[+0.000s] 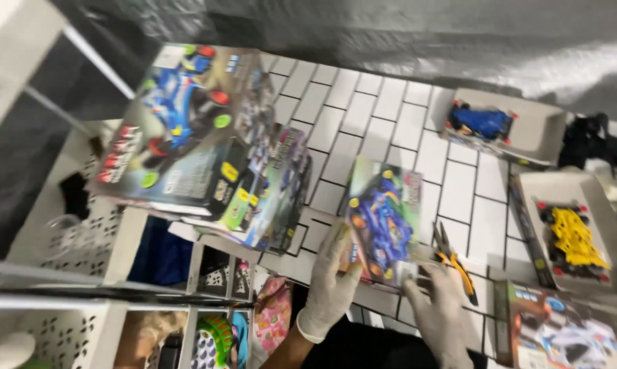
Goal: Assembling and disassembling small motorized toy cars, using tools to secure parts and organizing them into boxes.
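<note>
Both gloved hands sit closest, low in the middle of the view. From where I stand, the left hand (pixel 330 280) has its grip closed on the lower left corner of a small toy-car box (pixel 382 219), fingers wrapped up along the edge. The right hand (pixel 440 307) lies at the box's lower right corner, fingers spread flat against it; whether that grip actually pinches the box I cannot tell. Printed with a blue racing car, the box is held tilted just above the white-tiled tabletop (pixel 363 116), near its front edge.

Just beside the box at three o'clock lie orange-handled pliers (pixel 453 263), close to the right hand's fingertips. Further toward three o'clock an open cardboard tray (pixel 599 205) holds a yellow model car (pixel 572 239). At about one o'clock, well apart, a second tray (pixel 541 126) holds a blue model car (pixel 481 121). At five o'clock lies another printed box with a white car (pixel 561 335) on it.

Toward ten o'clock a leaning stack of larger toy-car boxes (pixel 192 143) stands near the tabletop's left edge. White perforated baskets (pixel 69 335) sit at eight o'clock, below the tabletop.
</note>
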